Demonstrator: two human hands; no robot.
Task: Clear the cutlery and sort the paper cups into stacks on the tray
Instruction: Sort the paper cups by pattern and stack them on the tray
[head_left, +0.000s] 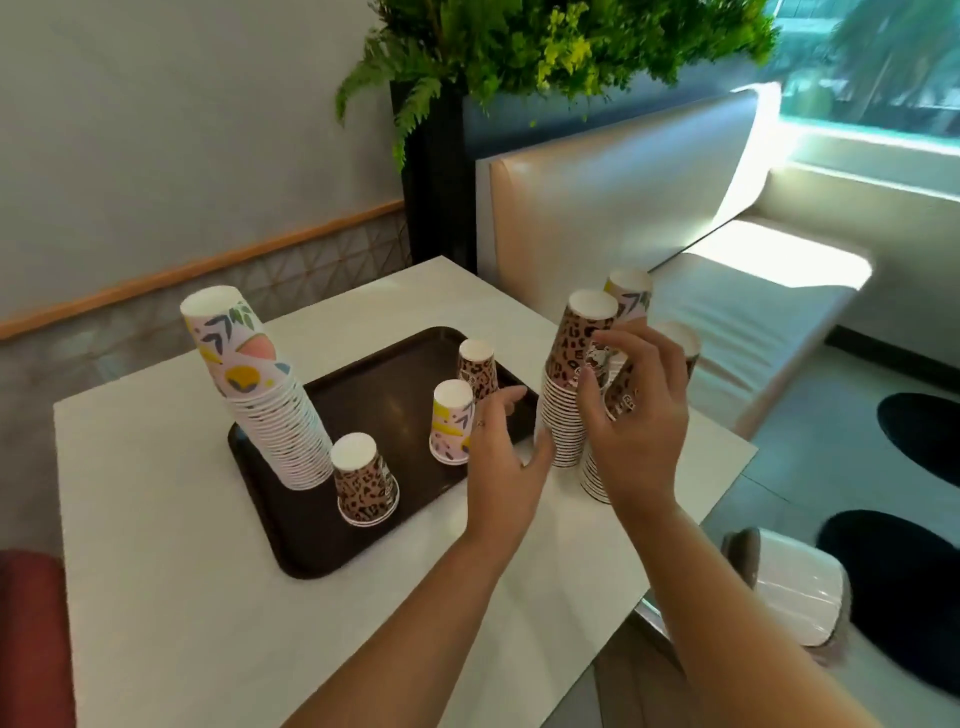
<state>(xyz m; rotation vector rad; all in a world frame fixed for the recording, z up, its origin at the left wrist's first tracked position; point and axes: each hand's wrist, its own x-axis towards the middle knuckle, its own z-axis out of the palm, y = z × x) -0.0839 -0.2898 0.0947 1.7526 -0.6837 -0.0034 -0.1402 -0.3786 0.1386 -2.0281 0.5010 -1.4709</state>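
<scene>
A dark brown tray (311, 545) lies on the white table (182, 597). On it stand a tall pastel cup stack (260, 395), a short leopard-print stack (366, 486), a pastel cup (451, 421) and a leopard-print cup (477, 366), all upside down. Right of the tray, on the table, rises a tall leopard-print stack (566, 395). My left hand (498, 457) reaches toward its base with straight fingers, thumb at the stack's foot. My right hand (636, 415) curls round a second leopard-print stack (597, 478) just behind. No cutlery is in view.
A pastel stack (631, 293) and another cup top (678, 338) stand behind my right hand near the table's far right edge. A cream bench (649, 208) and a planter (441, 182) lie beyond. A white bin (800, 597) sits on the floor to the right.
</scene>
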